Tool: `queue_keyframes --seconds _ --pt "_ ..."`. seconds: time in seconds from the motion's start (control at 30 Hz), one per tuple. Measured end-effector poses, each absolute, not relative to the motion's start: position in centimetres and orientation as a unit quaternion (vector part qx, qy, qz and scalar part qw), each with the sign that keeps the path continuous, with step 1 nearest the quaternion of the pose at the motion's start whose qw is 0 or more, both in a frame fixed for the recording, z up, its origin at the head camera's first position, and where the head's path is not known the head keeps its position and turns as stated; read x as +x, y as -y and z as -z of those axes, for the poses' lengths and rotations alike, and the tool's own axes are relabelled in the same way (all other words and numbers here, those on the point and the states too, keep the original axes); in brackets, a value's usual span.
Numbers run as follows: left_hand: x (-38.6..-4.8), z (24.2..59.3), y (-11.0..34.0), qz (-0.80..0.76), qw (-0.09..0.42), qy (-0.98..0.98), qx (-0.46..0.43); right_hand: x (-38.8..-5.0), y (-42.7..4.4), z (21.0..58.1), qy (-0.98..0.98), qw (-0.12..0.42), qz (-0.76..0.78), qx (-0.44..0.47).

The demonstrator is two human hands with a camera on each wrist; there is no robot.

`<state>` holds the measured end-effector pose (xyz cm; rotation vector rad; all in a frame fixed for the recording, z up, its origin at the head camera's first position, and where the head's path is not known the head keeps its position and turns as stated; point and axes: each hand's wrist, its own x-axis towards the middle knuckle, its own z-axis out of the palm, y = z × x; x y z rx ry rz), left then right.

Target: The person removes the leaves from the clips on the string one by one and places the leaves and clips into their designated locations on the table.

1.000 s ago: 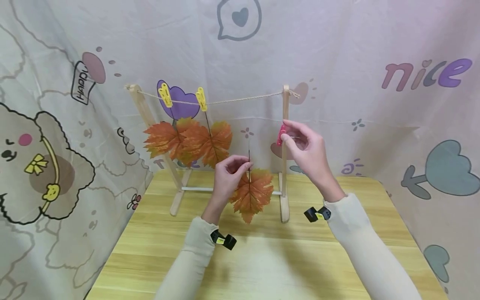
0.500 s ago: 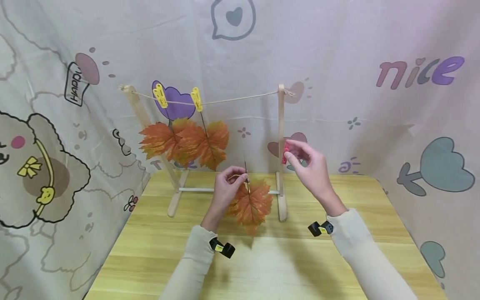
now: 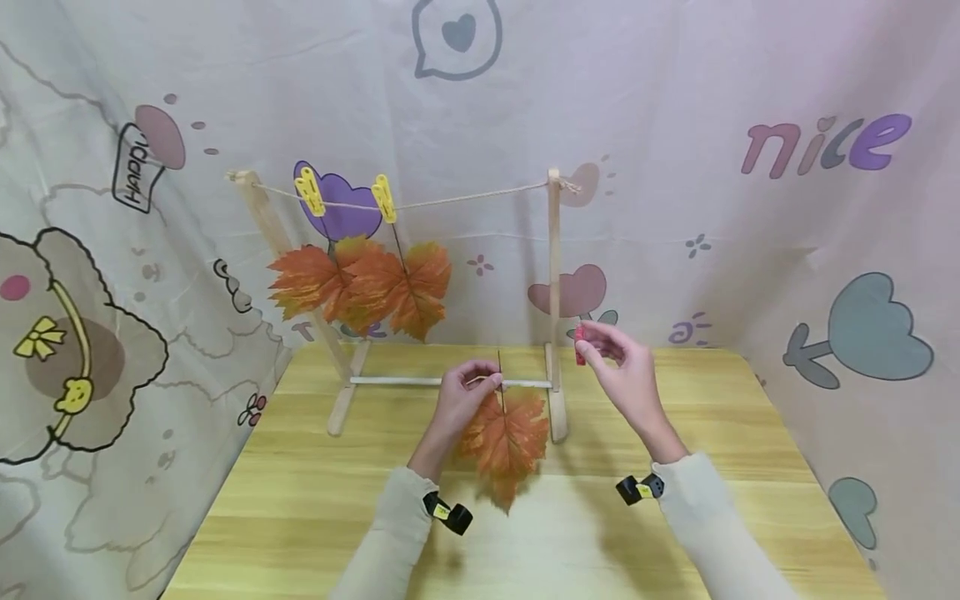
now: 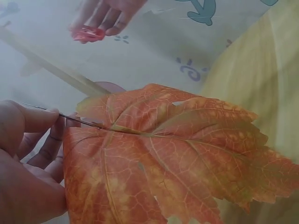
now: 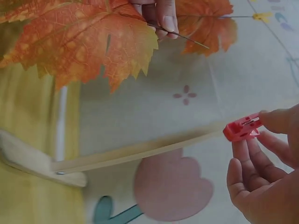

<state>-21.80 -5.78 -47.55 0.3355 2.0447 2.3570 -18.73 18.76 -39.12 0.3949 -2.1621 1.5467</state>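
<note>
The left hand (image 3: 463, 398) pinches the thin dark stem of an orange leaf (image 3: 508, 442), which hangs tip down in front of the rack's white lower bar. In the left wrist view the stem (image 4: 77, 120) runs between thumb and finger. To the right of the rack's right post, the right hand (image 3: 626, 379) holds a red clothespin (image 3: 581, 345) between thumb and fingers; the right wrist view shows the clothespin (image 5: 242, 128) apart from leaf and string. Two yellow clothespins (image 3: 309, 192) (image 3: 384, 198) on the string (image 3: 472, 198) hold two more orange leaves (image 3: 318, 279) (image 3: 405, 287).
A wooden rack with a left post (image 3: 262, 218) and a right post (image 3: 554, 275) stands toward the back of the wooden table (image 3: 300, 492). Behind it hangs a printed cloth (image 3: 652, 100). Each wrist carries a small black camera (image 3: 453, 517) (image 3: 632, 490).
Both hands have moved lower, the left with its leaf and the right with the red clothespin. The right hand now appears farther to the right of the post. The head view has shifted slightly.
</note>
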Motion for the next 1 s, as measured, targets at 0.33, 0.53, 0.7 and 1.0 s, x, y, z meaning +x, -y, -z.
queue_keyframes --seconds 0.33,0.53,0.7,1.0 --pt "-21.2 50.8 5.4 -0.754 0.021 -0.654 0.055 -17.9 -19.8 44.0 0.771 0.192 -0.602 0.079" --pt "-21.2 52.4 4.8 -0.756 0.055 -0.652 0.015 -17.6 -20.3 45.9 0.773 0.180 -0.607 0.043" --pt "-21.1 53.7 4.3 -0.743 0.056 -0.667 0.004 -17.5 -20.7 47.7 0.788 0.158 -0.595 0.002" --pt "-21.1 56.0 2.8 -0.687 -0.007 -0.727 0.009 -18.8 -22.3 54.4 0.790 0.117 -0.600 -0.053"
